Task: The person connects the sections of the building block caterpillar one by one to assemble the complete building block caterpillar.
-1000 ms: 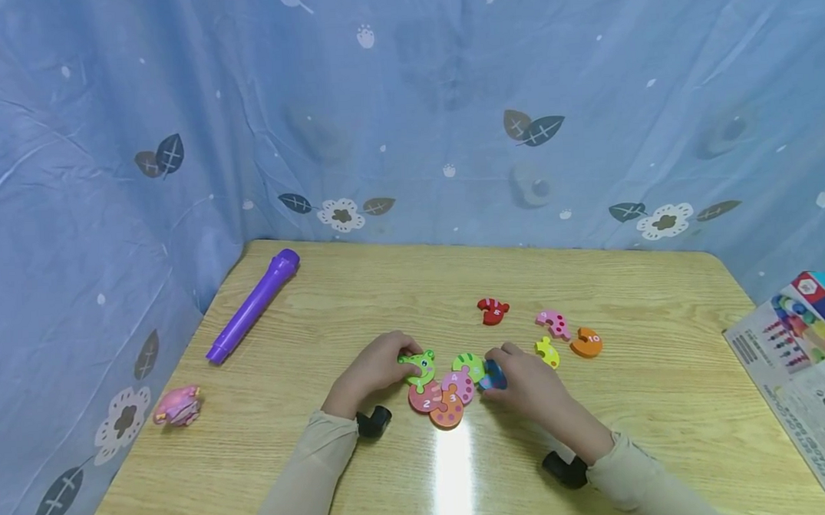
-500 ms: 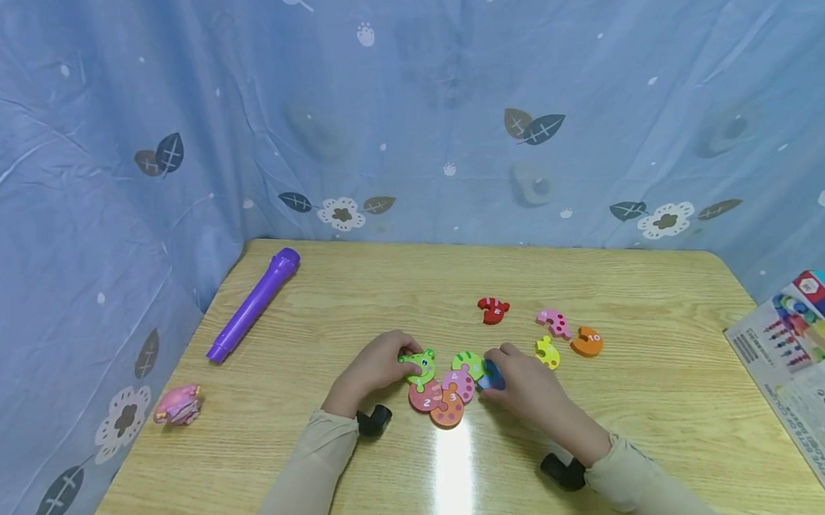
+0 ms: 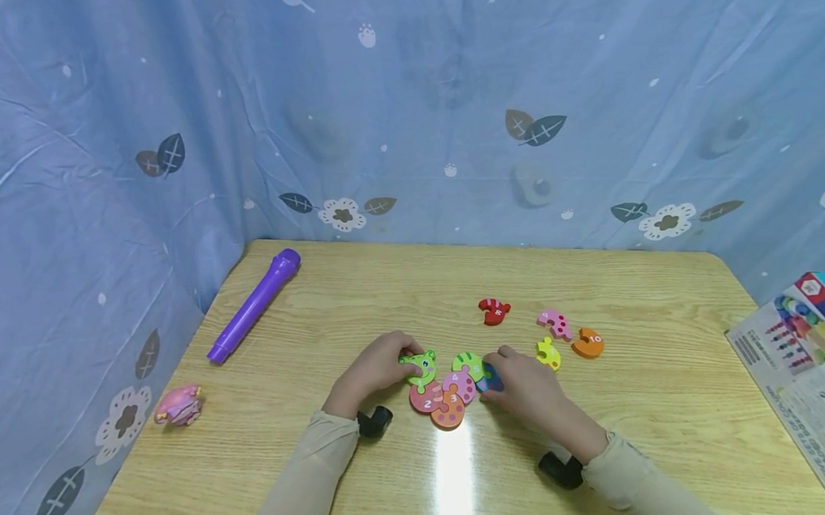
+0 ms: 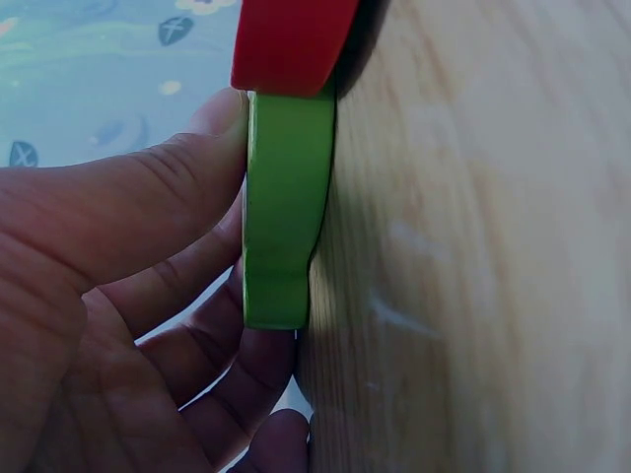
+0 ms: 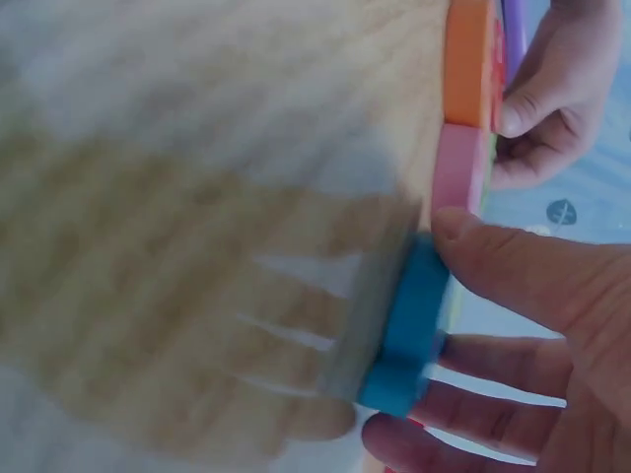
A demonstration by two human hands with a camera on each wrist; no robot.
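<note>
My left hand point(image 3: 374, 370) pinches the green frog-like head piece point(image 3: 420, 368), numbered 1, between thumb and fingers; its green edge point(image 4: 286, 207) shows in the left wrist view. Linked to it on the table are the red piece 2 point(image 3: 426, 397), orange piece 3 point(image 3: 449, 409), pink piece 4 point(image 3: 459, 386) and green piece 5 point(image 3: 466, 366). My right hand point(image 3: 532, 387) grips a blue piece point(image 3: 488, 379) against the right side of piece 5. In the right wrist view, thumb and fingers hold the blue piece point(image 5: 412, 325) at its edge.
Beyond my right hand lie a red piece 8 point(image 3: 494, 311), pink piece 9 point(image 3: 555, 323), orange piece 10 point(image 3: 587, 343) and yellow piece point(image 3: 548, 354). A purple microphone-shaped toy point(image 3: 254, 306) and pink toy point(image 3: 178, 406) are at left, a box point(image 3: 801, 383) at right.
My right hand has shifted slightly left with the blue piece, which now sits closer against green piece 5. My left hand stays in place on the head piece.
</note>
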